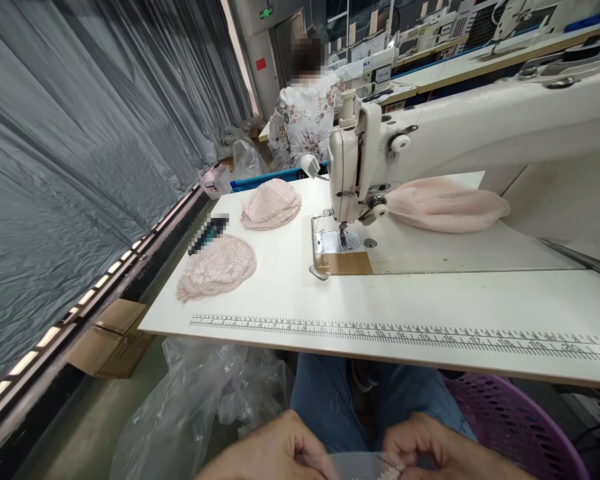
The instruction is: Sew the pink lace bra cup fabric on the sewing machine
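Observation:
Low over my lap, at the bottom edge of the head view, my left hand (pixel 280 448) and my right hand (pixel 430 448) are both closed on a sheer whitish piece of fabric with lace trim (pixel 363 465). Most of that piece is cut off by the frame. Above and in front of them stands a white sewing machine (pixel 353 157), its presser foot over a metal plate with no fabric under it. On the table's left side lie a pile of pale pink lace pieces (pixel 217 268) and a second pink pile (pixel 271 203).
A printed ruler (pixel 380 333) runs along the front of the white table (pixel 275 280). Pink sheer fabric (pixel 445 207) lies behind the machine arm; scissors (pixel 577 257) rest at right. Below are a purple basket (pixel 525 427), plastic bags (pixel 195 400) and a cardboard box (pixel 113 337). Another person (pixel 307 110) sits ahead.

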### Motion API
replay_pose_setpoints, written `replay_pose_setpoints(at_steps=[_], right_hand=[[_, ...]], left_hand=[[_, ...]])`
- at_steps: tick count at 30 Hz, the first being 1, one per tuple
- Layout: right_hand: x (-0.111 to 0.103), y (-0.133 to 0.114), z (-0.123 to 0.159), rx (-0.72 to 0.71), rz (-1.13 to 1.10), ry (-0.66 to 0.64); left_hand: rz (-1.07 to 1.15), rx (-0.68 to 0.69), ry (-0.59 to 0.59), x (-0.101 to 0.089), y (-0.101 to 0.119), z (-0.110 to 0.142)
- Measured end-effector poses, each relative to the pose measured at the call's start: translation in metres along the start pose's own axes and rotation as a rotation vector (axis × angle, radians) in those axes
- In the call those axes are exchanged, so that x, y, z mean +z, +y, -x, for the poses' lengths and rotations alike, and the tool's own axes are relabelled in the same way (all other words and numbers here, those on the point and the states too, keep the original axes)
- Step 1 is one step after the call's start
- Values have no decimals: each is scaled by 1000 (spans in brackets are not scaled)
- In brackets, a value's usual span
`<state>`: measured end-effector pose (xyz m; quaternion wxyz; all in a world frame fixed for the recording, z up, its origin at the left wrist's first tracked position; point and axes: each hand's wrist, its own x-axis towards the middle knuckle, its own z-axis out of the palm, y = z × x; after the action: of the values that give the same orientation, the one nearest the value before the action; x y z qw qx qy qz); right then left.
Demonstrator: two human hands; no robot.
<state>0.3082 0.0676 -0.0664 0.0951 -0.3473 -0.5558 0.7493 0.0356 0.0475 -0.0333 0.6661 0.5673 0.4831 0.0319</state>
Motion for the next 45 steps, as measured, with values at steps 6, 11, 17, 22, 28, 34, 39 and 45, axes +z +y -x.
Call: replay_pose_setpoints(at_steps=[6, 11, 17, 22, 28, 34, 39, 45], right_hand=[[3, -13, -4, 18, 15, -16], [3, -13, -4, 26, 28, 7], [2, -19, -7, 29, 51, 6], [4, -21, -5, 37, 53, 63], [5, -28, -6, 15, 32, 44], [5, -30, -5, 12, 22, 47], [6, -28, -7, 41, 25, 80], [6, -29, -10, 43, 48, 132]], left_hand=[[-25, 19, -14, -1, 5, -1], [-12, 26, 8, -3, -6, 2], [15, 36, 9, -7, -9, 5], [1, 11, 7, -8, -10, 4], [-57, -74, 28, -10, -20, 1], [-28, -133, 29, -9, -23, -1], [9, -110, 65, -6, -20, -2], [90, -15, 54, -2, 5, -1]])
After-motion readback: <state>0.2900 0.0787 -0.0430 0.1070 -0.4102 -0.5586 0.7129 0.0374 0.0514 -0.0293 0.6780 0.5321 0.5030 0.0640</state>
